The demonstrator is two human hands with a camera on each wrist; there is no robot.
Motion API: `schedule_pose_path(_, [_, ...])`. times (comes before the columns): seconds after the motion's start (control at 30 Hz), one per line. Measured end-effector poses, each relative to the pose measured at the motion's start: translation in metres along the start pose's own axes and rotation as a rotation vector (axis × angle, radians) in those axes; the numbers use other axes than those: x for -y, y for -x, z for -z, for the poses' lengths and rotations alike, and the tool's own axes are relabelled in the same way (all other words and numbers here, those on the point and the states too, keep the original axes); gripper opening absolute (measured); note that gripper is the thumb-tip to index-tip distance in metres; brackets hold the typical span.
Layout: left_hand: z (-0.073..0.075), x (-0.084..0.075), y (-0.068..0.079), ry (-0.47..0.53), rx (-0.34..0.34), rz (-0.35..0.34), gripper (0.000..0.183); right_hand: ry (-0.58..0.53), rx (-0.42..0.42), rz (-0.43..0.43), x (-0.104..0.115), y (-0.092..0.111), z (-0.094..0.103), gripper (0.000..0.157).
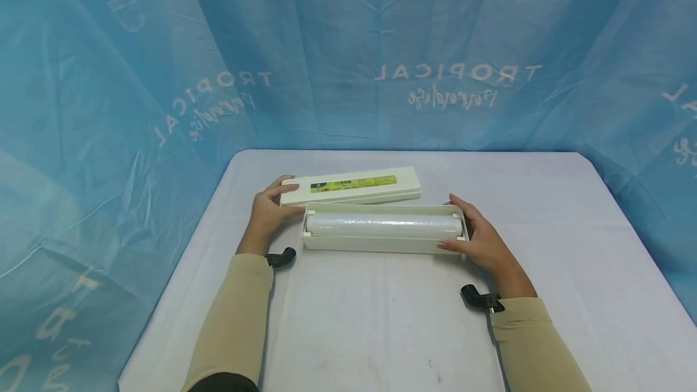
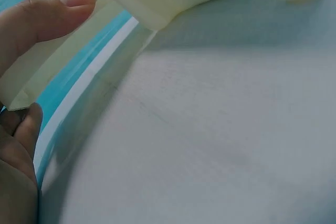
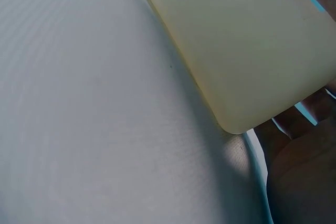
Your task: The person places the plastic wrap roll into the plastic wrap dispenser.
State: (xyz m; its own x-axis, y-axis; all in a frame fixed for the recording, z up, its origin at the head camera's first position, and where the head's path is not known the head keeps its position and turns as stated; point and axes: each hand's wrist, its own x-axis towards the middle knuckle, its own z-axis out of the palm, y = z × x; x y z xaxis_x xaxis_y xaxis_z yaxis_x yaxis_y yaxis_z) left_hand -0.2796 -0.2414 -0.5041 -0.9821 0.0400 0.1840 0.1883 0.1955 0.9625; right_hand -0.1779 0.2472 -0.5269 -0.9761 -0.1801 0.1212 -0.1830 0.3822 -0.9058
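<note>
In the head view my left hand [image 1: 268,210] grips the left end of a long white lid [image 1: 354,195] with a yellow-green label. Its thumb lies along the lid's near side, as the left wrist view also shows. Just in front of the lid is an open white cling film dispenser box [image 1: 376,244], with a roll of cling film [image 1: 381,224] lying lengthwise inside. My right hand [image 1: 481,241] holds the box by its right end, thumb on the near side and fingers behind. In the right wrist view the box wall [image 3: 231,40] hides part of those fingers.
A white cloth covers the table [image 1: 381,331], which has rounded far corners. Blue printed curtains [image 1: 337,65] hang behind it and on both sides. A black wrist camera [image 1: 281,258] sits on the left wrist, another camera [image 1: 479,298] on the right.
</note>
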Motion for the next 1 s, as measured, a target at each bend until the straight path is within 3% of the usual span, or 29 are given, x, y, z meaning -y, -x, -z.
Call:
schedule_pose_path(0.13, [0.002, -0.003, 0.005, 0.013, -0.018, -0.001, 0.064, -0.006, 0.007, 0.006, -0.001, 0.000, 0.000, 0.115])
schedule_pose_path(0.27, [0.005, 0.012, 0.001, -0.006, -0.057, 0.026, 0.068, -0.014, 0.017, 0.011, -0.002, 0.001, 0.000, 0.114])
schedule_pose_path(0.43, [0.010, 0.024, -0.003, -0.004, -0.082, -0.014, 0.069, -0.012, 0.013, 0.015, -0.001, 0.001, 0.000, 0.114])
schedule_pose_path(0.73, [0.010, 0.003, 0.000, -0.036, -0.104, -0.068, 0.068, -0.016, 0.011, 0.008, 0.005, 0.002, -0.001, 0.113])
schedule_pose_path(1.0, [0.012, -0.002, -0.004, -0.021, -0.108, -0.121, 0.067, 0.003, 0.006, 0.003, 0.000, 0.001, -0.001, 0.115])
